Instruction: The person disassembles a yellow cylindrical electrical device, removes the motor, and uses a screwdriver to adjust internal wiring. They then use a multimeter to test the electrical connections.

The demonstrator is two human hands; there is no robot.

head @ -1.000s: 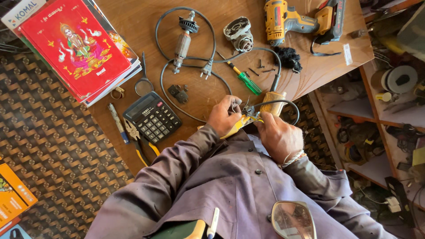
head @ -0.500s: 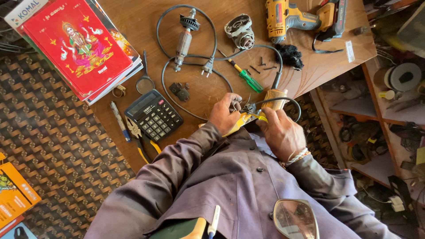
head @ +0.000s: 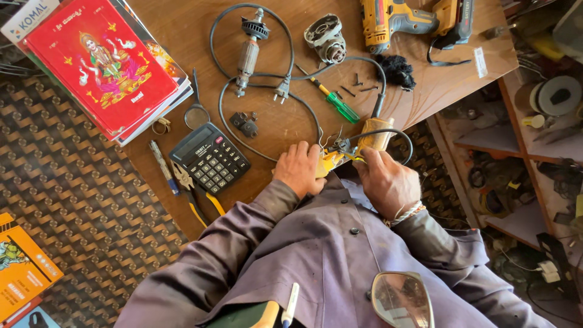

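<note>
Left hand: left hand [head: 299, 168] at the near edge of the wooden table [head: 182, 36], fingers curled around a yellow-handled tool [head: 329, 163]; which tool, cannot tell.
Right hand: right hand [head: 387, 180] clasping the yellow tool housing [head: 375, 137] from below.
Housing: at the table's near edge, toward the right corner; black cord [head: 291, 121] runs from it, loose wires [head: 337, 144] showing at its open end.
Handling: probably rigid, moderately heavy; wires thin and fragile.
Grip: take the body, not wires or cord.
Nearby: calculator [head: 209, 158], green screwdriver [head: 337, 104], motor armature [head: 249, 51].
</note>
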